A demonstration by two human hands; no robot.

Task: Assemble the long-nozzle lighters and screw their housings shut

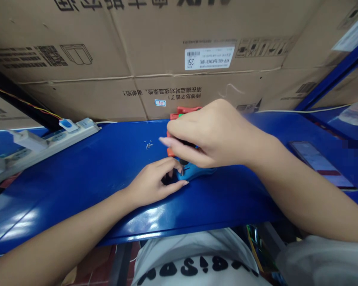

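A blue plastic piece [197, 172] lies on the blue table near the middle. My left hand [156, 180] rests at its left end, with thumb and fingers closed round that end. Over the piece, my right hand [211, 135] is wrapped round a dark-tipped screwdriver [183, 167], held upright with its metal tip down on the blue piece. Most of the handle is hidden by my fingers. Behind my right hand, red and orange objects [188, 109] show in part. Several small metal bits [148, 145] lie to the left of them.
White power strips with plugs [58, 139] lie at the left. A large cardboard box [155, 51] stands along the back edge. On the right, beyond my right forearm, are a phone [322, 165] and a clear plastic item [356, 113]. The blue table [107, 167] has its edge near my body.
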